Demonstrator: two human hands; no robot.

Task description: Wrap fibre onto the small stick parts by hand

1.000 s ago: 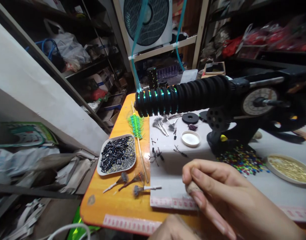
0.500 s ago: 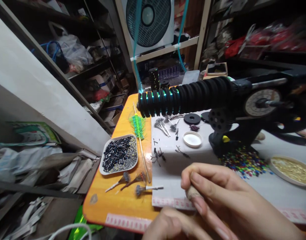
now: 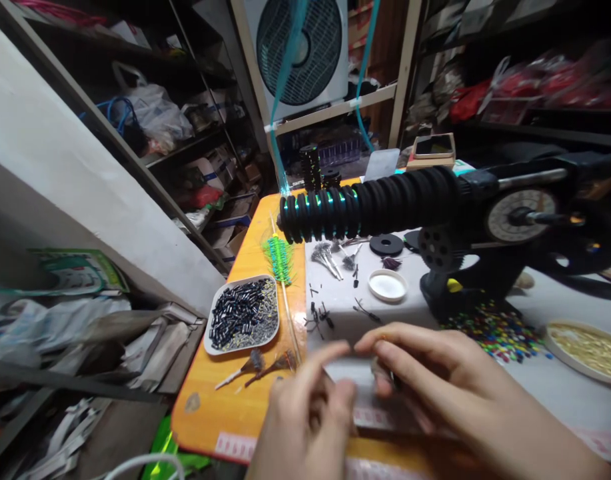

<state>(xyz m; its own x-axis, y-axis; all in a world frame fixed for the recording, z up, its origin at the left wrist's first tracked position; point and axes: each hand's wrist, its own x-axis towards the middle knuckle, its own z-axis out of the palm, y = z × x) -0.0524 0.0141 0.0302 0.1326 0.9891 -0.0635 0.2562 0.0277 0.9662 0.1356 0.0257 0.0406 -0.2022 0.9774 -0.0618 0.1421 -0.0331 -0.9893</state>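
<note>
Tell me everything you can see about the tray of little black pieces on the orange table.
The tray is shallow, pale and rounded-rectangular, and looks like plastic or enamel. It lies flat near the left edge of the orange table, heaped with small shiny black cylinders and some greyish bits. Neither hand touches it; two small brush-like tufts lie just in front of it.

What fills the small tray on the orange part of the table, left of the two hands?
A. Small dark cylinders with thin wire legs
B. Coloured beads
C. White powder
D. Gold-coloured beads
A: the tray on the orange table holds a heap of small dark cylinders with pale wire legs.
</note>
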